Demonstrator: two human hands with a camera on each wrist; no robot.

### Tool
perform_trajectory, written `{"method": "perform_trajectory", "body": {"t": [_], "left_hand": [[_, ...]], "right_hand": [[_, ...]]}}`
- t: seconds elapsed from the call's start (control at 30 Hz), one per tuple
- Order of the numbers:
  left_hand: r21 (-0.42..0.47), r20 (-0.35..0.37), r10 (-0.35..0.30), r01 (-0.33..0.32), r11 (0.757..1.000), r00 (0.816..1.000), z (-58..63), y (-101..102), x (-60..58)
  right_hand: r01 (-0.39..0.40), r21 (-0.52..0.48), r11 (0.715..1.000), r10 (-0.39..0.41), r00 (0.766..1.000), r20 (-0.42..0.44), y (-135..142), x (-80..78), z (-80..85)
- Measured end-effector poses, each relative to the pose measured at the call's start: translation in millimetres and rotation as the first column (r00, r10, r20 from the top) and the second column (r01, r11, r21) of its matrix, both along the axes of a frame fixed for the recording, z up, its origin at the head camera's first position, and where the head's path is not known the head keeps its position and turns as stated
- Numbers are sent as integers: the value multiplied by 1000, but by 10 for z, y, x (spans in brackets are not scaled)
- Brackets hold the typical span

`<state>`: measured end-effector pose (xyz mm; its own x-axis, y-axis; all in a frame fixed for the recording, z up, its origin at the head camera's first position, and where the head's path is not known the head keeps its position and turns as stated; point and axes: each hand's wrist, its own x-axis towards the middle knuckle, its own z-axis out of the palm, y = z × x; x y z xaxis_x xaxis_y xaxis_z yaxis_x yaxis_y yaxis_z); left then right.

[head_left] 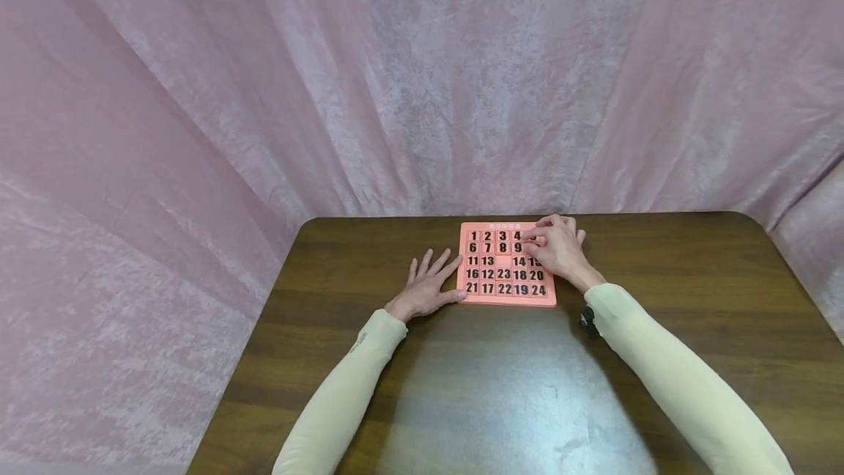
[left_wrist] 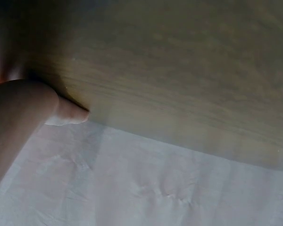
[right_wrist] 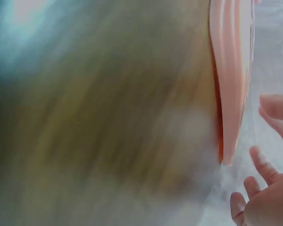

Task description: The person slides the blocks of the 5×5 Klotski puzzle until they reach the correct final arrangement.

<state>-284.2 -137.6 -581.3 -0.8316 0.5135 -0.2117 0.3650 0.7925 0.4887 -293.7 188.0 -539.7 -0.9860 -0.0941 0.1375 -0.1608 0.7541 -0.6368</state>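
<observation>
A pink sliding number puzzle [head_left: 508, 300] lies flat near the far edge of the table, its tiles printed with black numbers. One vacant square shows mid-board, between tiles 13 and 14 and under tile 8. My left hand [head_left: 425, 292], fingers spread, rests on the table with thumb and index finger at the board's left edge. Over the upper right of the board is my right hand [head_left: 559, 248], thumb and index fingertip apart near tile 9; it hides the tiles at the right end of the upper rows. The right wrist view catches the board's pink side [right_wrist: 232, 75] beside my fingers.
The brown wooden table [head_left: 692, 277] has a bright reflection at its front. Pink velvet curtain [head_left: 461, 94] hangs directly behind the far edge and along the left side. A small black object [head_left: 588, 321] sits at my right wrist.
</observation>
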Motion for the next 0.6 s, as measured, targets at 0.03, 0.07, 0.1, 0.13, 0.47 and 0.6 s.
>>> {"method": "perform_trajectory", "body": {"t": [0.03, 0.07, 0.1, 0.13, 0.47, 0.6], "left_hand": [[-2, -1, -2, 2, 1000, 1000, -5, 1, -6], [-2, -2, -4, 4, 1000, 1000, -10, 2, -12], [-6, -4, -7, 7, 1000, 1000, -16, 4, -17], [-10, -8, -9, 9, 1000, 1000, -23, 1, -21], [-10, -16, -20, 20, 1000, 1000, -42, -13, -31], [-11, -22, -16, 15, 1000, 1000, -39, -8, -24]], "right_hand": [[3, -7, 1000, -3, 1000, -4, 21, 10, 5], [3, -7, 1000, -3, 1000, -9, 40, 18, 11], [4, -9, 1000, -4, 1000, -9, 59, 25, 15], [2, -6, 1000, -2, 1000, -7, 68, 29, 17], [26, 16, 1000, -26, 1000, -18, 212, 33, 36], [29, 22, 999, -29, 1000, -8, 257, 41, 57]]}}
